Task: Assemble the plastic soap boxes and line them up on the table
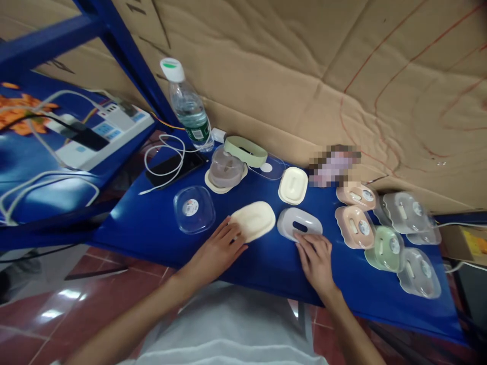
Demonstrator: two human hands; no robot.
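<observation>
My left hand lies flat on the blue table, fingers stretched out, its fingertips touching the near edge of a cream oval plastic tray. My right hand rests flat too, fingers reaching the near rim of a grey oval ring-shaped part. Neither hand grips anything. Just beyond them lie a clear square lid with a round sticker and a cream rectangular tray.
A grey domed box on a cream base, a green oval ring, a water bottle, a phone with white cable and power strips stand at left. Several pink, green and grey boxes lie right. Cardboard wall behind.
</observation>
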